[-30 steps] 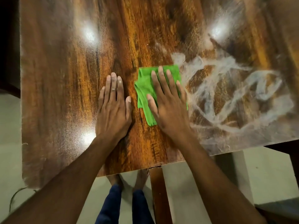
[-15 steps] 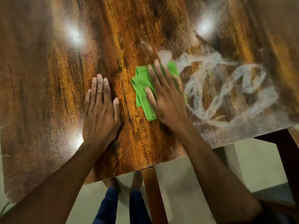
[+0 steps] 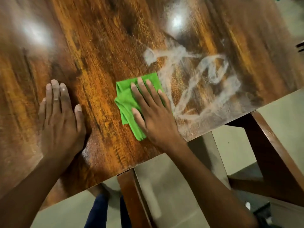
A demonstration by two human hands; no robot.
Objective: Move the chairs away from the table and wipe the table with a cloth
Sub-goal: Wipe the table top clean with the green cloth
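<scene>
A glossy brown wooden table (image 3: 105,46) fills most of the view, its near edge running diagonally. My right hand (image 3: 151,111) lies flat with straight fingers on a folded green cloth (image 3: 126,99) and presses it against the tabletop near that edge. Part of the cloth is hidden under the palm. My left hand (image 3: 60,117) rests flat on the bare wood to the left, fingers straight, apart from the cloth. A whitish smear of dust and streaks (image 3: 197,79) covers the wood just right of the cloth.
A table leg (image 3: 130,195) drops from the near edge between my arms, and a wooden frame (image 3: 266,152) stands at the lower right. Below the edge are the pale floor (image 3: 177,186) and my legs in dark trousers (image 3: 97,213).
The view has swung, so the table edge now slants more steeply. My right hand has slid the cloth toward the near edge, away from the streaks' top; my left hand stays flat.
</scene>
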